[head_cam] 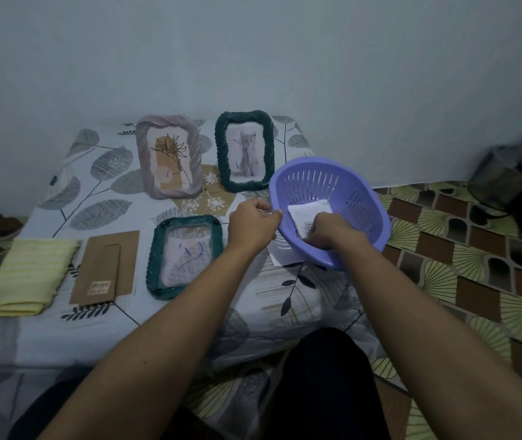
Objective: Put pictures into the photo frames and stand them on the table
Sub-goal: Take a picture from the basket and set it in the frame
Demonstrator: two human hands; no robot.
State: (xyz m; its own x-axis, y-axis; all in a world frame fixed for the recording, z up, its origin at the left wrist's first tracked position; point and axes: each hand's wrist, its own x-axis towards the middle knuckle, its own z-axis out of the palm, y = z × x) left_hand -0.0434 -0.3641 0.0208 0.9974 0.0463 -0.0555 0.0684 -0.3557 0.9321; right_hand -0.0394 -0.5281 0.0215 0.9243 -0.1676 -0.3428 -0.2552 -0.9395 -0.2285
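Observation:
Two frames stand at the back of the low table: a pale pink frame [169, 156] with a plant picture and a dark green frame [245, 150] with a cat picture. A second green frame [184, 256] lies flat, glass up. Its brown backing board [104, 267] lies to the left of it. A purple basket [329, 211], tilted toward me, has my left hand [253, 225] gripping its rim. Inside it, my right hand [327, 231] pinches a white picture [305, 214]. Another white sheet [280, 257] lies under the basket.
A folded yellow cloth [23, 276] lies at the table's left end. The table has a leaf-patterned cover [101, 173] and stands against a grey wall. A metal pot [507, 176] sits on the patterned floor at the right. My dark-clad legs are below the table's front edge.

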